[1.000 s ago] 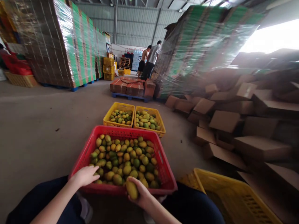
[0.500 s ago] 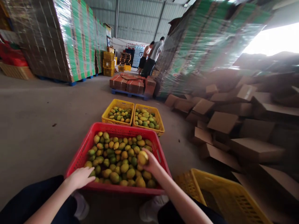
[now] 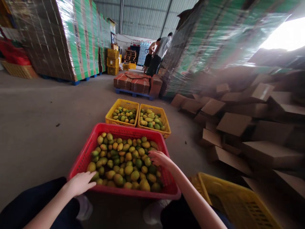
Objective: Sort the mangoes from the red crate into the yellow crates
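A large red plastic crate (image 3: 78,158) stands on the floor between my feet, holding many oval, mango-like fruits (image 3: 129,170) in yellow and green. My left hand (image 3: 81,183) rests at the crate's near left corner, fingers stretched out over the rim and close to the fruits there. Over the right part of the crate is my right hand (image 3: 160,159), its fingers extended just above the fruits with none in its grasp. Whether its fingertips touch a fruit, I cannot tell.
Two yellow crates of fruit (image 3: 122,122) (image 3: 154,127) stand beyond the red one. A yellow crate (image 3: 228,187) sits at my right, near a heap of cardboard boxes (image 3: 234,123). Farther off are a pallet of brown boxes (image 3: 133,85), wrapped stacks (image 3: 81,41) and two people (image 3: 157,52).
My right hand held a yellow fruit above the crate; now it has let go and its fingers are extended. My left hand stays at the corner. The view has shifted slightly.
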The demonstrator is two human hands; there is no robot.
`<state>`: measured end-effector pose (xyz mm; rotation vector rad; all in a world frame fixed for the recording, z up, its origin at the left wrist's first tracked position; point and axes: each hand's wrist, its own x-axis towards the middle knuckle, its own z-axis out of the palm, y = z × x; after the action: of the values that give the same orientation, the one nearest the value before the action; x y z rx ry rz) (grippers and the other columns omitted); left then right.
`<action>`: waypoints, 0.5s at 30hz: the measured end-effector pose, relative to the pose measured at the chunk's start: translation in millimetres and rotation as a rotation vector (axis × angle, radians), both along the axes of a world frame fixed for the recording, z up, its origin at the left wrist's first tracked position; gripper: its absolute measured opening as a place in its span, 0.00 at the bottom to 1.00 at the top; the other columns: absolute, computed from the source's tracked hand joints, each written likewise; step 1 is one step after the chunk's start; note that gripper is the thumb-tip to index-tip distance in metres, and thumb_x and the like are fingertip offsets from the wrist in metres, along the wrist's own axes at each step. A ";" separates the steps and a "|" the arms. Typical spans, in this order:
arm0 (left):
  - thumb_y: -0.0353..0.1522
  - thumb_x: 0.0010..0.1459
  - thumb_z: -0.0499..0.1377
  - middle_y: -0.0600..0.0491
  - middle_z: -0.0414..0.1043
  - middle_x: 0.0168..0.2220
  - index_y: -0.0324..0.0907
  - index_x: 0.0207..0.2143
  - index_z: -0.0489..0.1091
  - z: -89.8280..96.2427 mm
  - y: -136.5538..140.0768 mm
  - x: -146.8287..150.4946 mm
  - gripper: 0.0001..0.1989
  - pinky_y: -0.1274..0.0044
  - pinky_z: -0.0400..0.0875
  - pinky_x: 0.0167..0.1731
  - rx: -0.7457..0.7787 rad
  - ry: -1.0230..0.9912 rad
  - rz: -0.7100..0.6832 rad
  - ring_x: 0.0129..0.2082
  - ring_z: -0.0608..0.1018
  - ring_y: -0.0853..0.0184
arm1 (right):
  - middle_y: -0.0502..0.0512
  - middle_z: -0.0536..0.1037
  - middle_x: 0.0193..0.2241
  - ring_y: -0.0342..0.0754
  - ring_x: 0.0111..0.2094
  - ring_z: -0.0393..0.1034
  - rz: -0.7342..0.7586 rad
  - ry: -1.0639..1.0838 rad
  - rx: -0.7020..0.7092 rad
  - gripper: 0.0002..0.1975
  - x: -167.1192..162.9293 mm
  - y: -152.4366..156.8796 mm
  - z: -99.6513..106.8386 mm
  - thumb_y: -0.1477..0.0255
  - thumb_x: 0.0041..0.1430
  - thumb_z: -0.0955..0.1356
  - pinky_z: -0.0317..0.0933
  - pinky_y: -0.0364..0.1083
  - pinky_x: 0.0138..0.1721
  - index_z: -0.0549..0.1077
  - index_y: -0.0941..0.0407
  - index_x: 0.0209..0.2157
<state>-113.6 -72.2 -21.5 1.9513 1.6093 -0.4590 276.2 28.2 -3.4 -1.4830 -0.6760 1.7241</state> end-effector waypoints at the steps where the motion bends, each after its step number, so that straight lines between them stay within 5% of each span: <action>1: 0.41 0.58 0.45 0.35 0.64 0.57 0.31 0.62 0.56 0.4 -0.2 -0.2 0.33 0.63 0.59 0.56 -0.010 0.010 0.002 0.57 0.67 0.50 | 0.55 0.78 0.27 0.42 0.23 0.70 0.051 -0.045 -0.018 0.09 0.4 -11.0 -4.5 0.75 0.46 0.72 0.60 0.39 0.22 0.75 0.62 0.33; 5: 0.36 0.56 0.47 0.38 0.65 0.57 0.34 0.58 0.62 -2.3 2.0 -1.4 0.29 0.67 0.59 0.56 -0.036 -0.054 -0.010 0.56 0.68 0.53 | 0.52 0.79 0.31 0.42 0.27 0.71 0.218 -0.254 0.060 0.11 0.8 -33.8 -11.4 0.71 0.47 0.73 0.62 0.40 0.27 0.76 0.58 0.35; 10: 0.24 0.40 0.50 0.48 0.72 0.45 0.41 0.43 0.71 -9.4 7.2 -15.1 0.25 0.76 0.67 0.45 -0.180 -0.201 -0.033 0.45 0.74 0.61 | 0.51 0.78 0.28 0.48 0.31 0.70 0.425 -0.476 0.268 0.11 -1.3 -41.7 -6.3 0.68 0.45 0.74 0.62 0.46 0.37 0.77 0.55 0.33; 15: 0.31 0.53 0.48 0.54 0.72 0.43 0.42 0.41 0.69 -39.6 38.9 -13.0 0.15 0.76 0.64 0.49 -0.132 -0.467 0.139 0.45 0.72 0.64 | 0.64 0.78 0.42 0.60 0.46 0.71 0.729 -0.898 0.364 0.23 -0.9 -57.3 10.3 0.66 0.47 0.73 0.57 0.54 0.51 0.74 0.57 0.47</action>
<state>-126.6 -33.3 -61.1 1.6785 1.3609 -0.0422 275.3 -29.1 6.9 -1.8281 -2.0797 1.1835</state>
